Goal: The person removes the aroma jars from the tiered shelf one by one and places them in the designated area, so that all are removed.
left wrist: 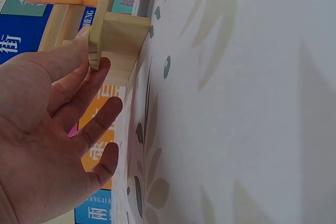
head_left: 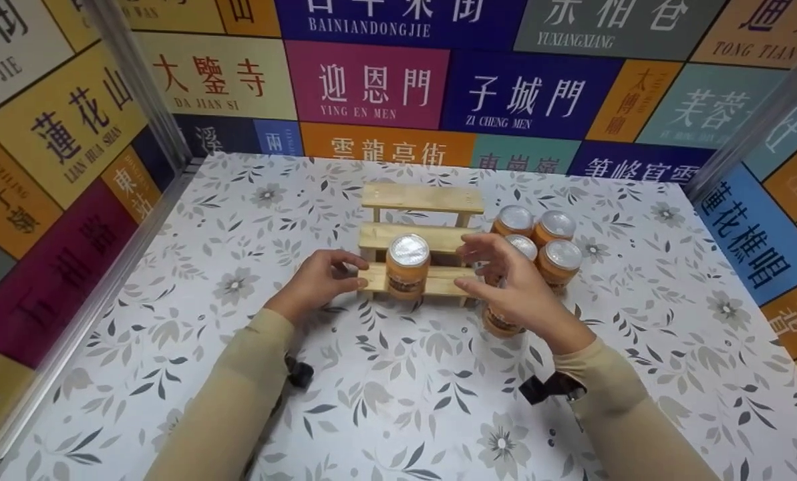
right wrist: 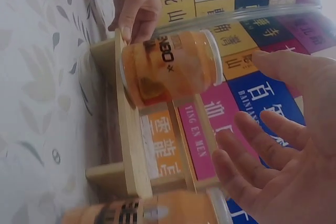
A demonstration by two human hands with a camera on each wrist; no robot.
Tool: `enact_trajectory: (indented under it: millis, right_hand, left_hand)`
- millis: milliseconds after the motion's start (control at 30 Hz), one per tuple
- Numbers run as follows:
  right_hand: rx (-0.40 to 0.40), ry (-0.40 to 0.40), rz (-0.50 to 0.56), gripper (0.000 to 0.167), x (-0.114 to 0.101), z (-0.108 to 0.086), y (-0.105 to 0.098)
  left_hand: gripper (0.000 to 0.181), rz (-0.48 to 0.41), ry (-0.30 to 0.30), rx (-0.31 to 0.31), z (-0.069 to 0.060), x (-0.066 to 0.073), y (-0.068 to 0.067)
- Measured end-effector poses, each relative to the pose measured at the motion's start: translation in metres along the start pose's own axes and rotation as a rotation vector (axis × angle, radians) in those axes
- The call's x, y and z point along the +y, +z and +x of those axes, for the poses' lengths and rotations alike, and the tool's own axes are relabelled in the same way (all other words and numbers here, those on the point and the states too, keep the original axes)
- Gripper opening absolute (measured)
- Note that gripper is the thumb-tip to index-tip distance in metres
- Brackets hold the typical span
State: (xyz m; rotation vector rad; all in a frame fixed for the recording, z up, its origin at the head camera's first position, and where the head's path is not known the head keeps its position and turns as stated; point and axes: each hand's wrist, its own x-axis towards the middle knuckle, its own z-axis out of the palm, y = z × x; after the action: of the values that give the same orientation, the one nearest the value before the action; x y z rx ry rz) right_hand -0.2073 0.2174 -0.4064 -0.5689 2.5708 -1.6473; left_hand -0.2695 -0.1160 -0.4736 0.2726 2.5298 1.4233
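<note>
A three-step wooden rack (head_left: 422, 198) stands on the table. On its lowest step sits one upright orange can (head_left: 408, 267) with a silver lid and dark lettering. My left hand (head_left: 319, 281) pinches the left end of that step; in the left wrist view, the thumb lies on one face of the board (left wrist: 95, 40) and a finger on the other. Near the step's right end hovers my right hand (head_left: 515, 284), its fingers spread and holding nothing. In the right wrist view, a gap separates this hand (right wrist: 294, 145) from the can (right wrist: 170, 66) on the step.
Several similar cans (head_left: 562, 257) stand together right of the rack, some partly behind my right hand. The table (head_left: 385, 401) has a leaf-patterned white cover. Walls of coloured sign panels (head_left: 365, 83) rise at the back and both sides.
</note>
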Motion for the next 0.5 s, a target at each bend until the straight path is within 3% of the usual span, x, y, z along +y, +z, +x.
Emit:
enact_trajectory:
  millis: [233, 500]
  right_hand:
    - [-0.073, 0.049, 0.033, 0.071, -0.004, 0.016, 0.02]
    - [-0.07, 0.1, 0.107, 0.084, -0.008, 0.029, 0.04]
  left_hand:
    - [0.027, -0.027, -0.021, -0.012, 0.0, 0.0, 0.0]
    - [0.026, -0.021, -0.028, -0.001, 0.001, 0.001, 0.0]
